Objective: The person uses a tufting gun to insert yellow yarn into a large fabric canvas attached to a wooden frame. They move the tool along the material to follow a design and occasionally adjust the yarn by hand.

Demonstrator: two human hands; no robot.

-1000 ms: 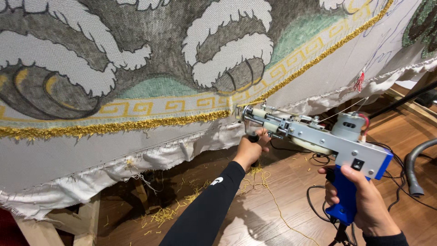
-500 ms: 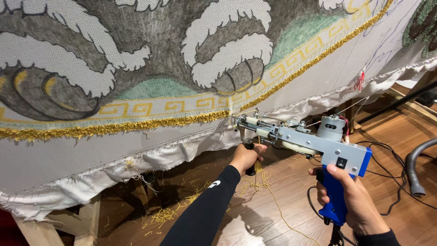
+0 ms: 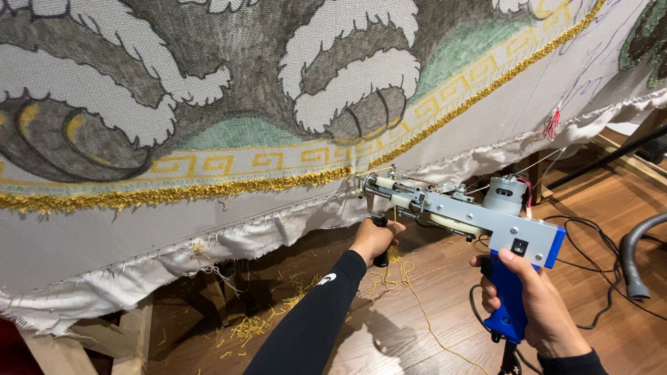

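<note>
Tufting gun [image 3: 462, 212], grey metal with a blue pistol grip, was held level before the stretched backing cloth [image 3: 208, 229], its needle end touching the cloth just below the gold fringe border [image 3: 208, 191]. The right hand [image 3: 531, 305] was wrapped around the blue grip, fingers closed on it, with the index finger lying high beside the black switch. The left hand [image 3: 375, 239] was closed around the black front handle beneath the nose of the gun. Yellow yarn [image 3: 417, 298] was seen trailing from the tool to the wooden floor [image 3: 445, 333], where cut yarn scraps [image 3: 260, 323] were scattered. A grey hose [image 3: 636, 257] and black cables lay at the right. The gun was judged rigid and fairly heavy toward its motor, best steadied at both handles; the cloth was judged taut yet yielding, so even pressure would be needed. The wooden frame [image 3: 132, 333] could be made out below the cloth's frayed edge.
</note>
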